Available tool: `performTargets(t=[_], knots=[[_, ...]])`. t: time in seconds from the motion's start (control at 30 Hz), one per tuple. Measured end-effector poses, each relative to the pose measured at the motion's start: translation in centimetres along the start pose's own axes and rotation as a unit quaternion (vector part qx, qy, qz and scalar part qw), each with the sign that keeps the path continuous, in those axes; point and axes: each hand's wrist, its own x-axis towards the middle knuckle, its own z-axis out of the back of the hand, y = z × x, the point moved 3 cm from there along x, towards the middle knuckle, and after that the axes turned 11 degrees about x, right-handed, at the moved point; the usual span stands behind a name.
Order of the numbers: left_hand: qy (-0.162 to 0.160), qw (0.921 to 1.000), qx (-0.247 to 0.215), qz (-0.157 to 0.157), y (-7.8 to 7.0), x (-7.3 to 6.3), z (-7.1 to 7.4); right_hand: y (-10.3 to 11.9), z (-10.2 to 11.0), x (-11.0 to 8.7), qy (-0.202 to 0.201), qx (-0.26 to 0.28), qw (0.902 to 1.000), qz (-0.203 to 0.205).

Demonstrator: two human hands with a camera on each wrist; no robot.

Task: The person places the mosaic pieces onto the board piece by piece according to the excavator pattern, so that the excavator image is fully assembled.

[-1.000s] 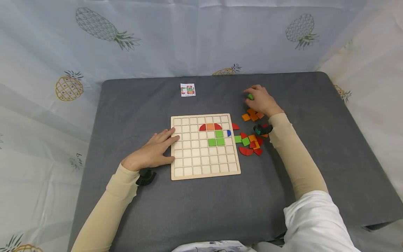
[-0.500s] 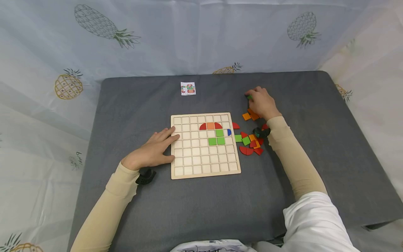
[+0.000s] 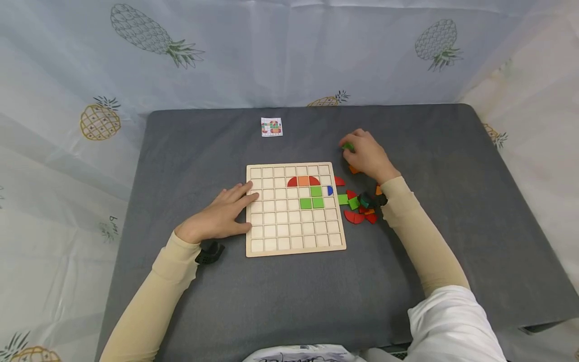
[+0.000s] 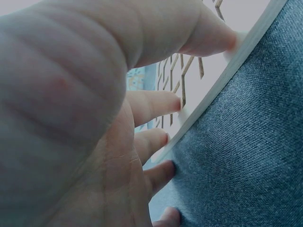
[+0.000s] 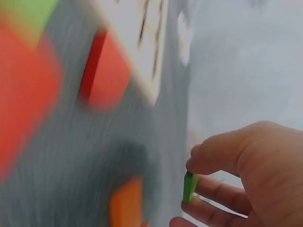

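One left hand (image 3: 218,214), fingers spread, on the left edge of a square pale wooden grid board (image 3: 282,231), right hand (image 3: 367,155) pinching a small green tile (image 3: 348,147), beyond the board's far right corner

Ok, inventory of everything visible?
Table: 1, grey, centre
Grid board: 1, pale wood, on table
Set pieces: 3 green, 2 red, 1 orange, 1 blue, on board
Loose pieces: several, partly hidden, red, green, orange, right of board
Held piece: 1, green, off board
Card: 1, white, beyond board
Pineapple-print cloth: count unclear, white, around table
Wrist devices: 2, mostly black, wrists
Clothing: count unclear, beige, white, arms, lower edge
Left hand: 1, board's left edge
Right hand: 1, pinching held piece
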Motion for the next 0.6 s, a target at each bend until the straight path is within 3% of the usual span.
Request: performTargets(t=[0.4, 0.6], knots=[[0.001, 1.0, 0.004, 0.002, -0.1, 0.1, 0.2, 5.6, -2.8, -2.8, 0.021, 0.041, 0.9907, 0.128], [0.001, 1.0, 0.003, 0.002, -0.1, 0.0, 0.2, 7.6, -4.5, -4.1, 0.085, 0.056, 0.9749, 0.198]])
